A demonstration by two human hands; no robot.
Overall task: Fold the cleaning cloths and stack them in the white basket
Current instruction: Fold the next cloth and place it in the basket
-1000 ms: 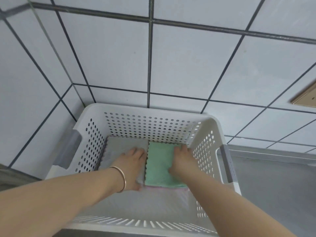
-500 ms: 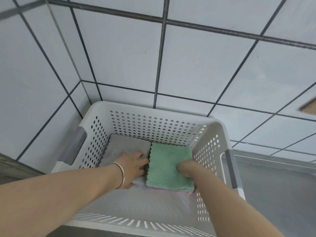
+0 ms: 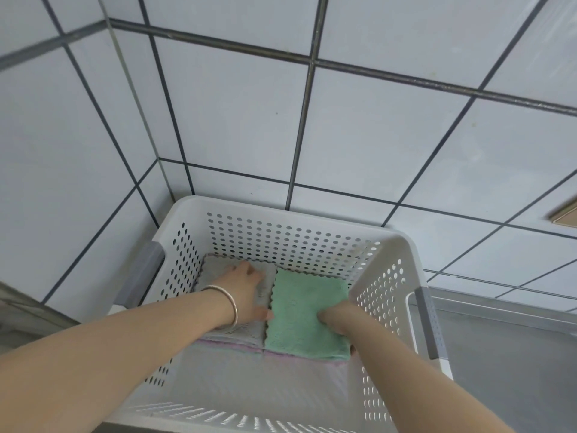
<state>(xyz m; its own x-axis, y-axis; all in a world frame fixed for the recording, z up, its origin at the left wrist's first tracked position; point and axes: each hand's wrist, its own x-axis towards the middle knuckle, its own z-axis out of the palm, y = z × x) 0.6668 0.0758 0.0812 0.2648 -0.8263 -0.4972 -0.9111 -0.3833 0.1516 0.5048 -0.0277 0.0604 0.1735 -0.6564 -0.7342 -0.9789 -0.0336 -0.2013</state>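
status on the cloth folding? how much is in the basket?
Done: folded grey cloth and green cloth lie side by side in the white basket, over pink layers. In hand: left hand presses grey, right hand adjusts green. Left: no unfolded cloths visible.

Bright, even, cool light; shadows stay soft. Wide-angle distortion bends the wall tiles (image 3: 237, 98) near the edges. Focus is slightly soft throughout.
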